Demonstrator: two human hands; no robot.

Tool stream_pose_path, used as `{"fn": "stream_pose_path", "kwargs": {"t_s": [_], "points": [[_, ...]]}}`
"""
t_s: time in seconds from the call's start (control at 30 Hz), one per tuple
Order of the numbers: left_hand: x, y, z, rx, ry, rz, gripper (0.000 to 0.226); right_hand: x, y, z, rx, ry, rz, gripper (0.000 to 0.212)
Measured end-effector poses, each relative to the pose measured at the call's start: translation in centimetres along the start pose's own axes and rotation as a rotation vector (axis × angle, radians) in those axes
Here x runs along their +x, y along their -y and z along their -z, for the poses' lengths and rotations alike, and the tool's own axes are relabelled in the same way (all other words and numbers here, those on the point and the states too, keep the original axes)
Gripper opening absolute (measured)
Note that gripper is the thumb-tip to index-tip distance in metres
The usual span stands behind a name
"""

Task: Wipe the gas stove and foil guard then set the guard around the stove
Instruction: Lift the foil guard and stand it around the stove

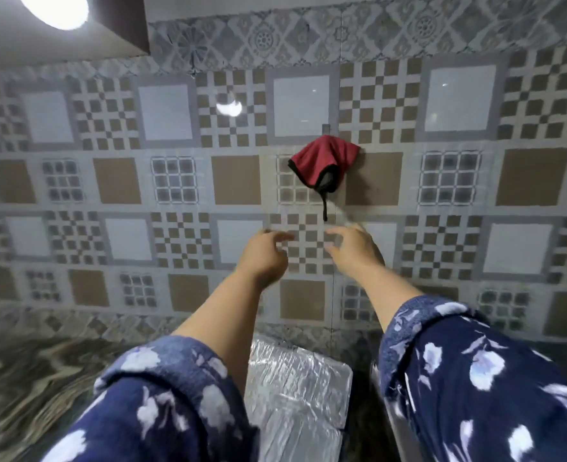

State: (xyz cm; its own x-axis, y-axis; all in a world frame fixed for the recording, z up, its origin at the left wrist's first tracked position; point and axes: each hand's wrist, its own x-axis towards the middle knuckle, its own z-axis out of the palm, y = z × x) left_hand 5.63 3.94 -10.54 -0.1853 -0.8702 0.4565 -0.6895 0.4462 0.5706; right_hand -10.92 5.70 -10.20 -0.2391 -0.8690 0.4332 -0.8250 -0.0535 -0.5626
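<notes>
A red cloth (pixel 322 158) with dark trim and a dangling string hangs from a hook on the tiled wall. Both my arms reach up toward the wall below it. My left hand (pixel 265 253) and my right hand (pixel 352 246) are empty, fingers spread, a short way under the cloth and not touching it. Both hands are motion-blurred. A silvery foil guard (pixel 295 395) lies folded on the counter between my forearms. The gas stove is mostly hidden; only a dark strip and a pale metal edge (pixel 380 391) show beside my right sleeve.
The patterned tile wall (pixel 175 178) fills most of the view. A marbled brown counter (pixel 32 378) stretches to the left. A cabinet underside with a bright round lamp (pixel 55 8) sits at the top left.
</notes>
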Motion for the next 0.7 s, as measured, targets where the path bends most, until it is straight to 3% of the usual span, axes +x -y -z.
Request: {"fn": "stream_pose_path", "kwargs": {"t_s": [0.13, 0.33, 0.7], "points": [[-9.7, 2.5, 1.5, 0.08, 0.163, 0.139, 0.038, -8.2, 1.3, -2.4, 0.021, 0.288, -0.003, 0.025], [-23.0, 7.8, 4.1, 0.177, 0.284, 0.374, 0.035, -18.9, 4.5, -7.5, -0.044, 0.637, 0.108, 0.026], [-40.0, 19.9, 7.0, 0.189, 0.195, 0.84, 0.038, -29.5, 7.7, -20.0, -0.046, 0.934, 0.271, 0.024]]}}
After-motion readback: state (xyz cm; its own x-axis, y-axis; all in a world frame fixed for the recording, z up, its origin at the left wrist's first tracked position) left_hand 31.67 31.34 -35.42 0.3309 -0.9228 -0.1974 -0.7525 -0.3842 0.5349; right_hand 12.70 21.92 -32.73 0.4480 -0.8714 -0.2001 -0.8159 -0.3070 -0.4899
